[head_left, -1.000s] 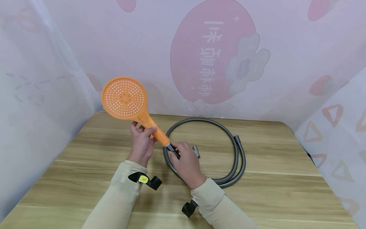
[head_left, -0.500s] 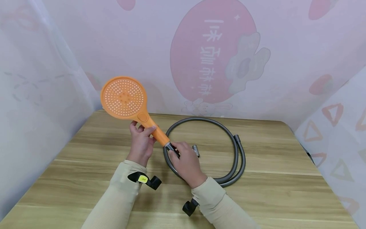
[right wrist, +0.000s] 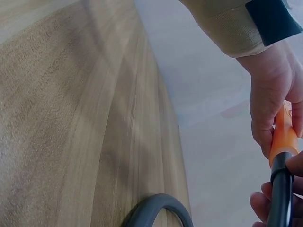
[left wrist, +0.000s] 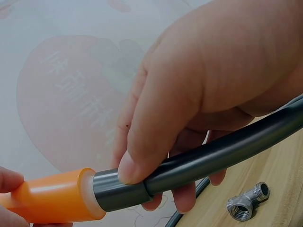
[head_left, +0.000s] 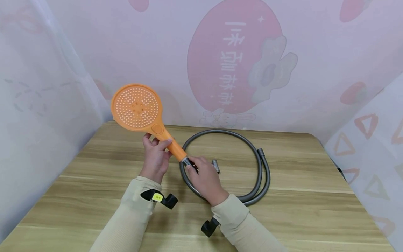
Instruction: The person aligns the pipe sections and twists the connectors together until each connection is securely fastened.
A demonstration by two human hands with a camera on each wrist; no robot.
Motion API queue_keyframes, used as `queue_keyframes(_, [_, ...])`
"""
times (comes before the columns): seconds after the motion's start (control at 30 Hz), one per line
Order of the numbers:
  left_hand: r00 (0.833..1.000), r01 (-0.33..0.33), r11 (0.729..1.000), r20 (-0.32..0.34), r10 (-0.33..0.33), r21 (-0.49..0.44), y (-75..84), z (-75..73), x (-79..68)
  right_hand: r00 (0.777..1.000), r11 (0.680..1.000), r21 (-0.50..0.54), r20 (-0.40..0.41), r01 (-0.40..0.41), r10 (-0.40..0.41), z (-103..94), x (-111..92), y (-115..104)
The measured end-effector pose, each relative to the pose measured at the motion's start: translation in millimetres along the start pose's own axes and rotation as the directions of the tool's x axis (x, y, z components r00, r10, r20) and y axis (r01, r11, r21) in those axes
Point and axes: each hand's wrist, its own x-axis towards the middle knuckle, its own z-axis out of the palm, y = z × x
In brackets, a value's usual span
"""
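Note:
An orange shower head [head_left: 136, 107] is held up over the table, its nozzle face turned toward me. My left hand [head_left: 156, 159] grips its handle [left wrist: 52, 194] from below, thumb across the front. At the handle's lower end sits the dark grey hose end fitting [left wrist: 118, 189], right against a pale ring. My right hand [head_left: 206, 178] pinches that fitting between thumb and fingers. From there the grey shower hose [head_left: 220, 131] runs down and lies in a loop on the table, its other end fitting [head_left: 261, 152] at the loop's right side.
A small threaded metal tee connector [left wrist: 247, 201] lies on the wooden table [head_left: 299, 196], inside the hose loop and just beyond my right hand. A pale printed curtain [head_left: 157, 45] rises behind the table's far edge and along both sides.
My right hand has shifted very slightly around the hose fitting, its fingers and wrist turning a little. The left hand and the shower head stay practically in place.

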Motion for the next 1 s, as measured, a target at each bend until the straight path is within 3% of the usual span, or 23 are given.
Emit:
queue_keyframes(0.6, [1.0,0.022,1.0,-0.014,-0.022,-0.001,1.3,1.1,-0.7,0.996,0.996,0.043,0.059,-0.077,0.074,-2.0,1.9,1.5])
queue_keyframes(1.0, [0.999,0.022,1.0,-0.024,-0.022,-0.005,2.5,2.0,-0.4,0.997,0.997,0.023,0.006,-0.071,0.071,-3.0,0.2,-1.2])
